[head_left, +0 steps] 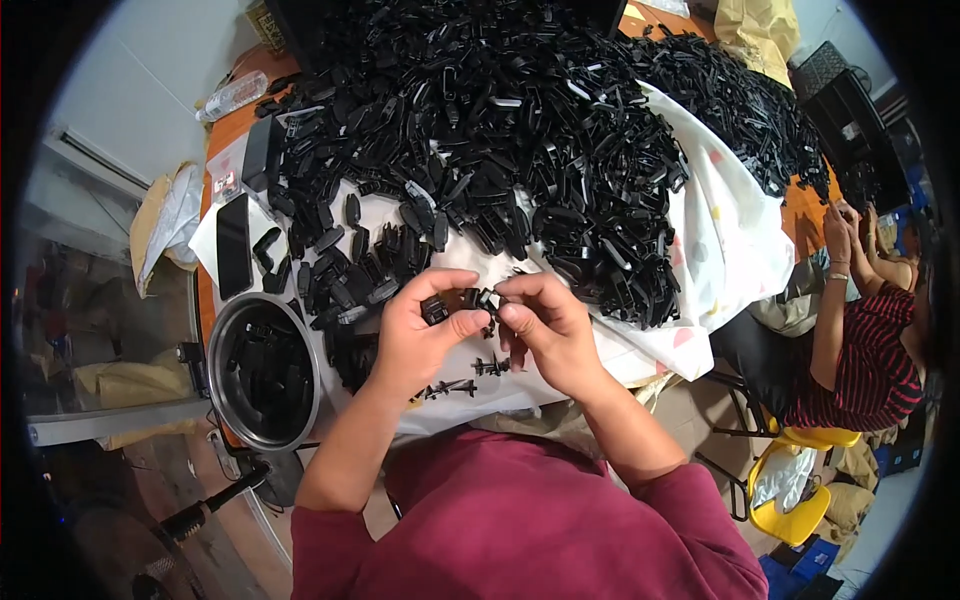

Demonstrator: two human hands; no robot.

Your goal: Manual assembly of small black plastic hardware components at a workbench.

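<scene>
My left hand (418, 330) and my right hand (556, 335) meet over the near edge of the cloth-covered table. Between their fingertips is a small black plastic part (481, 298), pinched from both sides. Another black piece (434, 309) is tucked in the curled fingers of my left hand. My right fingers partly hide what they grip. Just below the hands, several small spiky black pieces (450, 388) lie on the white cloth (690, 345). Beyond them rises a big heap of black plastic parts (520, 130).
At the left stand a steel bowl (313, 365) with black parts inside, a dark phone (234, 245) and a black box (262, 152). A plastic bottle (235, 97) lies farther back. A person in a striped shirt (860, 355) sits at the right, near a yellow chair (790, 515).
</scene>
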